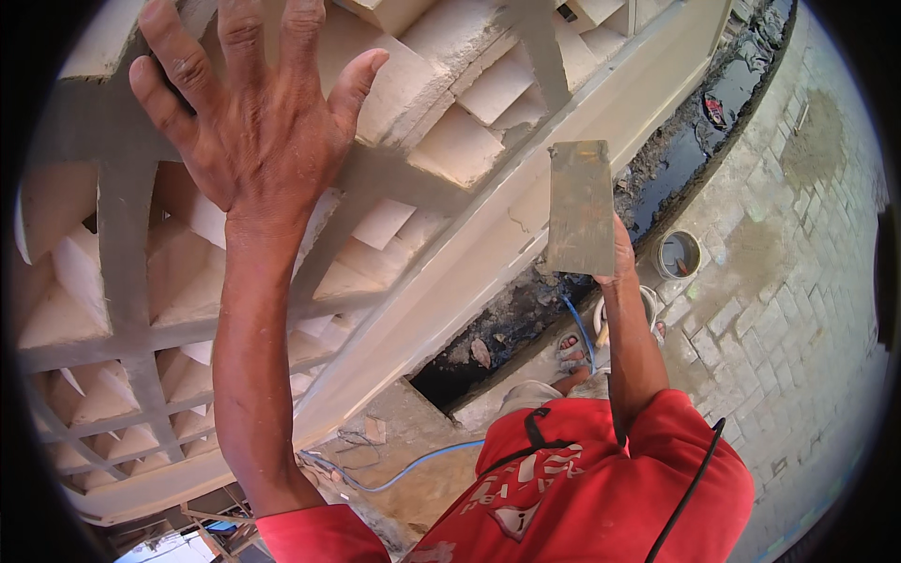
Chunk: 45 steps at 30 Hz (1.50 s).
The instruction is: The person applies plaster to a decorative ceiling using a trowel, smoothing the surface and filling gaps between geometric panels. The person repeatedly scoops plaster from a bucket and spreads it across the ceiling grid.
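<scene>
Left hand, 10 o'clock, spread wide over 1 lattice, contact unclear. Right hand grips 1 trowel, 2 o'clock. 2 buckets, 3 o'clock, one partly hidden.

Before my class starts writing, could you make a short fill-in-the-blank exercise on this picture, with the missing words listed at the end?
1. The right hand holds a plastering trowel whose flat face has the shape of a ____.
2. With fingers spread, the left hand shows the camera its ____, not its palm.
3. The short-sleeved shirt is coloured ____.
4. In the picture, the bucket stands to the ____ of the trowel.

Missing words: rectangle; back; red; right.
</scene>
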### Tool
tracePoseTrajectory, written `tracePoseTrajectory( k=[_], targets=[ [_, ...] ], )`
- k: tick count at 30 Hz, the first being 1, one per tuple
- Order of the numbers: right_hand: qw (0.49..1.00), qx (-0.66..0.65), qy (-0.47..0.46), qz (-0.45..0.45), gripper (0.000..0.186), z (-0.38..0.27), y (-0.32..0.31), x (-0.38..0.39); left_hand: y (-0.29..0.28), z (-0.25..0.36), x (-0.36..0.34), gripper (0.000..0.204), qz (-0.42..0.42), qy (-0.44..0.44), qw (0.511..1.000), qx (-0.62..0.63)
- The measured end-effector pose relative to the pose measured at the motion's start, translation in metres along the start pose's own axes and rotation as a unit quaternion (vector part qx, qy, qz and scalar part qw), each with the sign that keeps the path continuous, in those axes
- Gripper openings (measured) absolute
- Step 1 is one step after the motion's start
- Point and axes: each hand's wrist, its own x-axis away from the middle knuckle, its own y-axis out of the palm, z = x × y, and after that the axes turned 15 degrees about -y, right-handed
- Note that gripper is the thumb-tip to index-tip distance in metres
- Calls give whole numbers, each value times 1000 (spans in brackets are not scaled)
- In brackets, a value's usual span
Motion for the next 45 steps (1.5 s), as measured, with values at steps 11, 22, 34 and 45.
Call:
tracePoseTrajectory(
  k=[11,22,34,45],
  targets=[
    [991,103,22,-83,69,22,47,-14,4,-5,6,73,-50,-26,998,-32],
    [964,259,-41,-46,67,60,83,-17,21,-18,2,76,73,44,994,-67],
    [919,382,-82,-58,59,65,94,8,10,-15,6,73,-6,14,995,-99],
    [926,373,-48,-39,58,105,100,6,26,-18,-1,71,92,58,990,-89]
  ],
)
